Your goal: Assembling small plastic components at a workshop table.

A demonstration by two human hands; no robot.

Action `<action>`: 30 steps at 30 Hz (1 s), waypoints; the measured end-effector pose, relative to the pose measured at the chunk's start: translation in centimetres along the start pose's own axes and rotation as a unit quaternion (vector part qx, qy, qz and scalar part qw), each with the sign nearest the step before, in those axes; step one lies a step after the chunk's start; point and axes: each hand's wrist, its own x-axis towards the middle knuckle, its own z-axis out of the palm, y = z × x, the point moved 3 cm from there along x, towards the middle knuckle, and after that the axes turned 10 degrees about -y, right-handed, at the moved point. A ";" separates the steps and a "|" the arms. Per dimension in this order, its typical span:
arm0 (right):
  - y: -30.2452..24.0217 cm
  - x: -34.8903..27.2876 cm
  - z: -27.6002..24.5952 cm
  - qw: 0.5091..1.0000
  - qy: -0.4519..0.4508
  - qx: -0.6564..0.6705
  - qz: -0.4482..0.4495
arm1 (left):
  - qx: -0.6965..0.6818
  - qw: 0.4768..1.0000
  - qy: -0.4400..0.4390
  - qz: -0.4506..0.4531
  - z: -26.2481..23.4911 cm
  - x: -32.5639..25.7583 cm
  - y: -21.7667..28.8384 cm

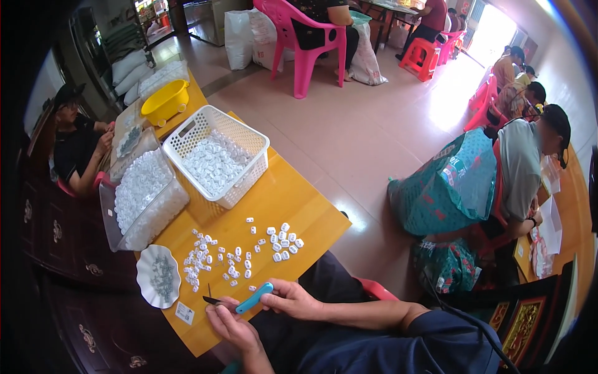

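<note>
My right hand grips the blue handle of a small tool whose dark pointed tip reaches left over the near edge of the wooden table. My left hand sits just below that tip with fingers curled; whether it pinches anything is too small to tell. Several small white plastic pieces lie scattered on the table just beyond my hands, with a denser cluster to the left.
A white scalloped dish with tiny grey parts sits at the left. Beyond it are a clear bag of white pieces, a white lattice basket and a yellow tub. People sit at the left and right. A pink chair stands beyond.
</note>
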 end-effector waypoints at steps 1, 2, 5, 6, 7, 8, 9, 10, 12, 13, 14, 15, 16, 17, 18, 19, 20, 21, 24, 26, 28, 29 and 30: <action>0.0 0.1 0.1 1.000 0.000 -0.001 0.001 | -0.015 1.000 -0.009 -0.011 0.3 0.0 0.1; -0.2 0.3 0.2 1.000 -0.009 -0.002 -0.018 | -0.015 1.000 -0.008 -0.012 0.1 -0.1 0.1; -0.6 0.4 0.0 0.999 -0.021 -0.002 -0.026 | -0.002 0.998 -0.036 -0.057 -0.1 -0.4 0.0; -0.5 0.4 0.0 1.000 -0.025 -0.001 -0.014 | -0.048 0.995 -0.039 -0.081 0.1 -0.2 0.5; -0.5 0.4 0.2 1.000 -0.025 -0.001 -0.014 | -0.093 0.989 -0.042 -0.104 0.3 -0.1 0.7; -0.4 0.4 0.6 0.999 -0.023 0.023 -0.025 | -0.092 0.989 -0.042 -0.105 0.2 0.1 0.4; -0.3 0.4 0.9 0.998 -0.020 0.048 -0.036 | -0.089 0.992 -0.027 -0.081 0.0 0.4 0.2; 0.0 0.5 1.2 0.998 -0.019 0.049 -0.036 | -0.086 0.995 -0.012 -0.058 -0.1 0.6 0.2; 0.7 0.7 1.5 0.995 -0.013 0.089 -0.043 | -0.088 0.995 0.003 -0.056 0.2 1.2 0.3; 1.0 0.6 1.8 0.995 -0.012 0.089 -0.043 | -0.090 0.994 0.019 -0.053 0.5 1.6 0.6; 1.4 0.4 2.0 0.994 -0.001 0.106 -0.024 | -0.091 0.994 0.019 -0.055 1.0 1.8 0.9; 1.7 0.3 2.0 0.993 0.010 0.122 -0.007 | -0.089 0.994 0.020 -0.052 1.6 2.0 1.2; 1.9 0.1 1.9 0.992 0.012 0.122 -0.007 | -0.088 0.995 0.021 -0.051 1.8 2.0 1.5; 2.3 -0.2 1.7 0.994 0.009 0.105 0.020 | -0.085 0.995 0.001 -0.055 1.2 2.2 1.6; 2.9 -0.4 1.4 0.995 0.006 0.088 0.048 | -0.082 0.995 -0.017 -0.060 0.5 2.5 1.8; 3.0 -0.5 0.9 0.995 0.015 0.079 0.055 | -0.094 0.993 -0.013 -0.073 0.3 2.8 2.5; 3.3 -0.6 0.4 0.995 0.024 0.071 0.063 | -0.091 0.993 -0.010 -0.077 -0.2 2.9 2.9; 3.2 -0.4 0.1 0.996 0.040 0.069 0.047 | -0.062 0.990 -0.052 -0.111 -0.8 3.0 3.2; 2.4 0.5 -1.2 0.997 0.021 0.077 -0.015 | -0.023 0.969 -0.122 -0.212 -1.6 1.7 2.8; 2.1 1.6 -2.1 0.974 -0.036 0.214 -0.058 | 0.017 0.954 -0.190 -0.229 -1.3 1.0 2.2; 0.3 1.3 -2.1 0.959 0.076 0.271 0.033 | 0.030 0.946 -0.225 -0.231 -0.5 0.6 1.4; 0.7 1.2 -3.1 0.947 0.098 0.301 0.047 | 0.038 0.940 -0.243 -0.236 0.4 0.5 1.4; 0.3 1.4 -2.8 0.939 0.119 0.319 0.054 | 0.032 0.939 -0.246 -0.239 0.7 0.2 1.1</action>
